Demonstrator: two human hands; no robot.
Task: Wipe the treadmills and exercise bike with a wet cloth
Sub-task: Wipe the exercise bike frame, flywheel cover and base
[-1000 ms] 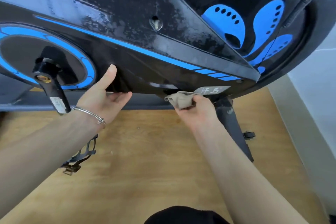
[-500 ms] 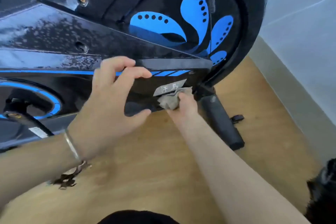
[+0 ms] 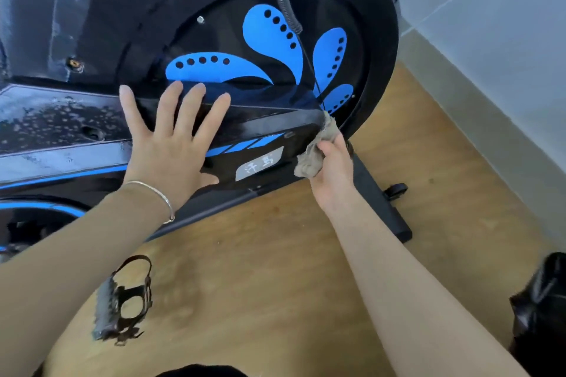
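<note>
The black exercise bike [image 3: 92, 40] with blue petal marks fills the upper left; its side cover is wet with droplets. My left hand [image 3: 171, 144] lies flat on the cover, fingers spread, a silver bangle on the wrist. My right hand [image 3: 332, 168] grips a crumpled beige cloth [image 3: 315, 153] and presses it against the front tip of the cover, where it meets the round flywheel housing [image 3: 373, 70]. A grey label [image 3: 260, 164] sits just left of the cloth.
The bike's black front foot bar [image 3: 386, 208] with a small wheel [image 3: 396, 190] runs along the wooden floor [image 3: 275, 285]. A pedal with strap [image 3: 122, 300] hangs at lower left. A white wall [image 3: 490, 40] stands close on the right. A black bag [image 3: 542, 309] sits at lower right.
My left hand has opened from curled fingers and laid itself flat on the cover. My right hand has moved the cloth from under the label to the cover's front tip. The view has shifted right.
</note>
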